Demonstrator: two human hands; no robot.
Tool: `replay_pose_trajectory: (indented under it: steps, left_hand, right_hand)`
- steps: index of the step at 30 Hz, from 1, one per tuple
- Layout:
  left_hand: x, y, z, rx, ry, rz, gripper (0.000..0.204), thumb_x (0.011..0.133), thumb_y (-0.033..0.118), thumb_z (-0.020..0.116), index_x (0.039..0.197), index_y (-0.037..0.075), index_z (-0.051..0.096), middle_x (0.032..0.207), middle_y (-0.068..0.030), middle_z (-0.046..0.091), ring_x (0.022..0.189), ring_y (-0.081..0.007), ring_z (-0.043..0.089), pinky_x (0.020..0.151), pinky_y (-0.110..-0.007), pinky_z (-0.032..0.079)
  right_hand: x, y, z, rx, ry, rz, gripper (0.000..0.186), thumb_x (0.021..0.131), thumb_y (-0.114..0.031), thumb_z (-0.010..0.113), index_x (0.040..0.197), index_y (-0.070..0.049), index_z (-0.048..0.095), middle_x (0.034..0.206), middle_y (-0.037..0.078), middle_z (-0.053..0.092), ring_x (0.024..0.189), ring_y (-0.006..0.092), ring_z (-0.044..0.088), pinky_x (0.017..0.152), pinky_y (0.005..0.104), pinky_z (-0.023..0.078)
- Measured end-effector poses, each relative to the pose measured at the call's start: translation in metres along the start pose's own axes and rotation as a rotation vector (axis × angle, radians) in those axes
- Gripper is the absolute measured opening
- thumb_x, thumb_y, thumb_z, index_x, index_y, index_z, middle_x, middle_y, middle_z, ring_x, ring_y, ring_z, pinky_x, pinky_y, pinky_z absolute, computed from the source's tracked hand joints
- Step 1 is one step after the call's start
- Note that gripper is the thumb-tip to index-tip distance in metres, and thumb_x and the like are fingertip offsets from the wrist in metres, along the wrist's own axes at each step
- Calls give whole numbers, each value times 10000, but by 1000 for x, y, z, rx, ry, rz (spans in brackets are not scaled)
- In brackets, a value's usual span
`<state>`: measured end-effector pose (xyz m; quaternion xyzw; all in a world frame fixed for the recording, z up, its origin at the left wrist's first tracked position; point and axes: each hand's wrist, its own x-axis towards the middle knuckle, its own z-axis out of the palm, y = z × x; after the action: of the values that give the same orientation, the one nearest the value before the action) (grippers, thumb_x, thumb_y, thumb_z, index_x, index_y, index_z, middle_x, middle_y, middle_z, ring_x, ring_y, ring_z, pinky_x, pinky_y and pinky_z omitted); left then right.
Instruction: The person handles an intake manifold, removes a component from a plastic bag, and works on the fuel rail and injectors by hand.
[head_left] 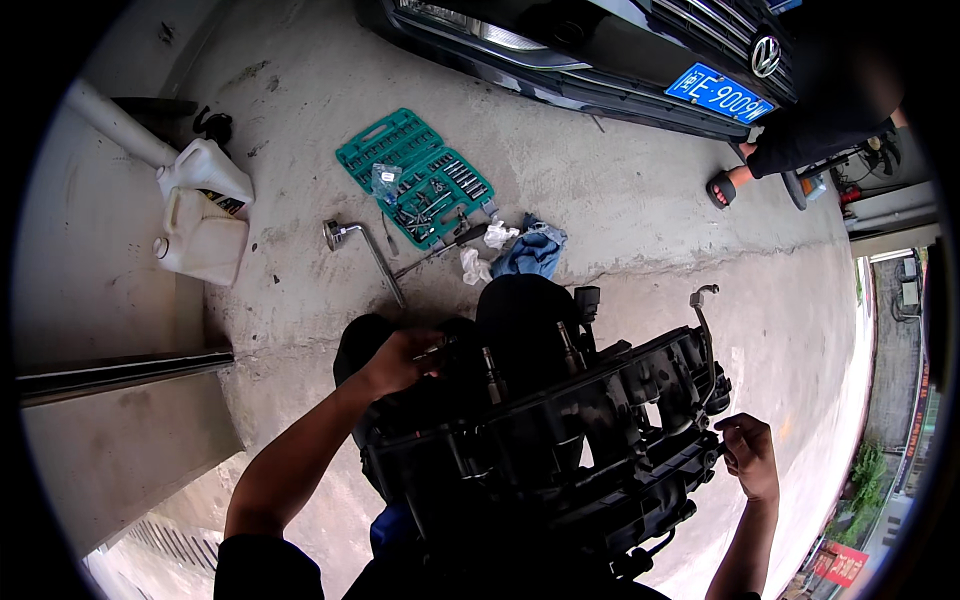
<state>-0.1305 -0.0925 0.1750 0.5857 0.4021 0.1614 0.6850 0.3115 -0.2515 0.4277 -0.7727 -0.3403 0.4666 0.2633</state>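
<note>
A large black engine intake manifold (530,420) rests across my lap, tilted up to the right. Two slim metal pieces, looking like fuel injectors, stick up from its far side: one injector (492,375) nearer the left, another injector (572,347) nearer the middle. My left hand (405,360) is closed at the manifold's left end, fingers pinched around a small metallic piece too dark to name. At the right end, my right hand (748,455) has its fingers curled against the manifold's edge. A thin bent pipe (702,325) rises above that end.
Ahead on the concrete floor lies an open green socket set (400,150). Around it are an L-shaped wrench (375,255), white crumpled tissues (477,265) and a blue cloth (535,248). White jugs (205,235) stand left. Beyond are a black car (560,60) and a person's sandalled foot (722,190).
</note>
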Motion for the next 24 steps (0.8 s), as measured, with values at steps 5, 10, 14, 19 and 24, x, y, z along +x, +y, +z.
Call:
replay_pose_trajectory:
  steps: [5, 10, 14, 19, 24]
  left_hand:
    - [-30, 57, -29, -171, 184, -80, 400, 843, -36, 636, 1217, 4, 500, 856, -61, 656, 706, -107, 626, 661, -249, 503]
    - [-56, 88, -52, -114, 82, -32, 358, 847, -43, 643, 1168, 23, 499, 874, -77, 658, 721, -125, 655, 662, -248, 529]
    - [-58, 97, -49, -259, 145, 49, 223, 863, 16, 663, 1072, 9, 585, 859, -69, 653, 729, -121, 652, 673, -246, 533]
    - [-49, 83, -31, -203, 394, 516, 215, 869, 171, 699, 980, 4, 622, 959, -83, 631, 748, -119, 591, 641, -236, 516]
    - [-58, 117, -10, -495, 193, 237, 408, 931, 407, 569, 1094, 54, 446, 952, -127, 631, 889, -242, 661, 666, -339, 583]
  right_hand:
    - [30, -26, -25, -521, 212, -252, 114, 911, -79, 502, 892, -14, 593, 595, -51, 440, 504, 19, 348, 428, 199, 252]
    - [40, -98, 16, 132, -113, -389, 216, 906, -182, 511, 997, 10, 551, 668, -1, 464, 511, 39, 344, 424, 180, 289]
    - [63, -135, 78, 290, -441, -438, 282, 965, -216, 538, 1078, 42, 538, 740, 48, 522, 568, 74, 465, 470, 197, 449]
    - [76, -172, 150, 262, -658, -393, 307, 981, -224, 518, 1108, 51, 571, 837, 116, 638, 609, 91, 574, 540, 207, 532]
    - [71, -190, 191, 121, -737, -380, 294, 973, -263, 546, 1023, 2, 662, 701, 54, 618, 531, 58, 525, 442, 185, 410]
